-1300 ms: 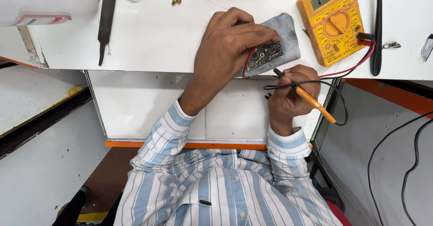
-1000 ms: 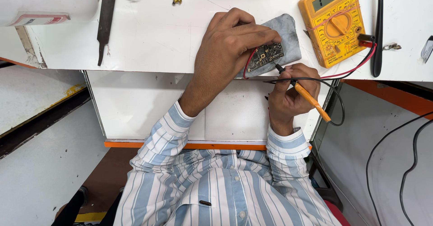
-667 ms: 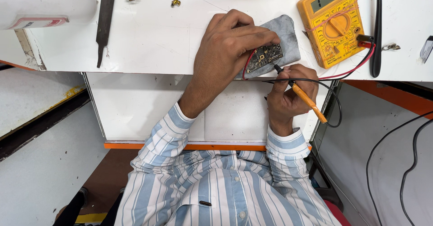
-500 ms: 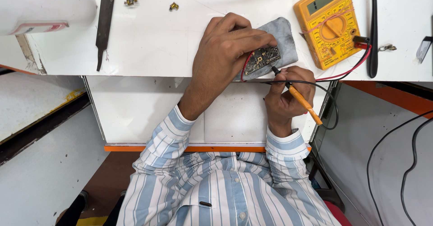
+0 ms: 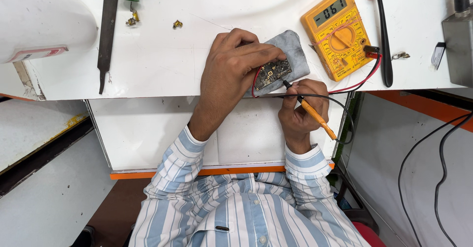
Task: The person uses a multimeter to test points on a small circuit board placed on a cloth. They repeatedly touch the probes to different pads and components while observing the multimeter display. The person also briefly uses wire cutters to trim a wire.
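My left hand presses a small dark circuit board onto a grey cloth pad near the front edge of the white bench. My right hand grips an orange-handled probe, its black tip touching the board's right edge. Red and black leads run from my hands to a yellow multimeter at the right, whose display is lit.
A long dark file lies at the bench's left, with small brass parts beside it. A black brush lies right of the meter, a grey box at far right. Black cables hang below.
The view has shifted slightly. My right hand has lowered the probe a little while its tip stays on the board. My left hand keeps pressing the board.
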Demonstrator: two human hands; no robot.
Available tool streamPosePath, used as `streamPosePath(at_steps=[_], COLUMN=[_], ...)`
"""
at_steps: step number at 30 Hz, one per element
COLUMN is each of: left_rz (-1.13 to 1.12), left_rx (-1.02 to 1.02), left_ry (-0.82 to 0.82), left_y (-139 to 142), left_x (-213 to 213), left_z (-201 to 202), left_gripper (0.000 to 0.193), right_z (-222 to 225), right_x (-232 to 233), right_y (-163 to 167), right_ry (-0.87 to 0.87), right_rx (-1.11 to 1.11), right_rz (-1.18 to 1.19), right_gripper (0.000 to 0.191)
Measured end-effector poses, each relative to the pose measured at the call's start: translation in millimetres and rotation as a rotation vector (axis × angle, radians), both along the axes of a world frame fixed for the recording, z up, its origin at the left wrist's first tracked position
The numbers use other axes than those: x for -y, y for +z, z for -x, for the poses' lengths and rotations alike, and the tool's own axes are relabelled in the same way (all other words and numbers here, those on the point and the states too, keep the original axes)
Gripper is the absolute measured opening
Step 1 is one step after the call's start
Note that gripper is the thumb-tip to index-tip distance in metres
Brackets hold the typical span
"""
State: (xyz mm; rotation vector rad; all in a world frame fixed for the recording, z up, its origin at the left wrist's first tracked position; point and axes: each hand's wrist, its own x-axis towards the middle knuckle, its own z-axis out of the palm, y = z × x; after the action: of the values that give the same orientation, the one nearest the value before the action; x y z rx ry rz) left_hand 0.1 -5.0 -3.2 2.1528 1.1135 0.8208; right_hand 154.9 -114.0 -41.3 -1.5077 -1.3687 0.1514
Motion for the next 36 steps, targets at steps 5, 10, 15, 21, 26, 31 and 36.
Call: streamPosePath(at_steps=[5, 10, 15, 21, 26, 31, 36], left_rz=[0.001, 0.000, -0.012, 0.000, -0.012, -0.006, -0.008], left_rx=[0.001, -0.009, -0.021, 0.000, 0.001, 0.004, 0.004], left_ry=[0.007, 0.009, 0.006, 0.008, 0.012, 0.010, 0.011], left_y=[-3.1, -3.6, -1.1, 0.8, 0.2, 0.2, 0.3], left_x=[1.0, 1.8, 0.8, 0.3, -0.2, -0.4, -0.9], left_z=[-1.3, -1.3, -0.7, -0.1, -0.4, 0.1, -0.4], left_gripper=[0.026, 0.027, 0.026, 0.025, 0.025, 0.025, 0.026], right_z=[0.8, -0.4, -0.4, -1.2, -2.1, -1.2, -1.2], right_x=[1.1, 1.3, 1.5, 0.8, -0.3, -2.3, -3.2], right_y=[-0.3, -2.9, -6.5, -9.7, -10.1, -10.1, -9.6], right_ry=[-0.003, -0.007, -0.011, 0.008, 0.021, 0.021, 0.021], right_rx=[-0.005, 0.002, 0.024, 0.017, 0.023, 0.033, 0.023], right_rz=[0.002, 0.001, -0.003, -0.015, -0.023, -0.039, -0.036], right_gripper=[0.018, 0.017, 0.016, 0.015, 0.015, 0.015, 0.014])
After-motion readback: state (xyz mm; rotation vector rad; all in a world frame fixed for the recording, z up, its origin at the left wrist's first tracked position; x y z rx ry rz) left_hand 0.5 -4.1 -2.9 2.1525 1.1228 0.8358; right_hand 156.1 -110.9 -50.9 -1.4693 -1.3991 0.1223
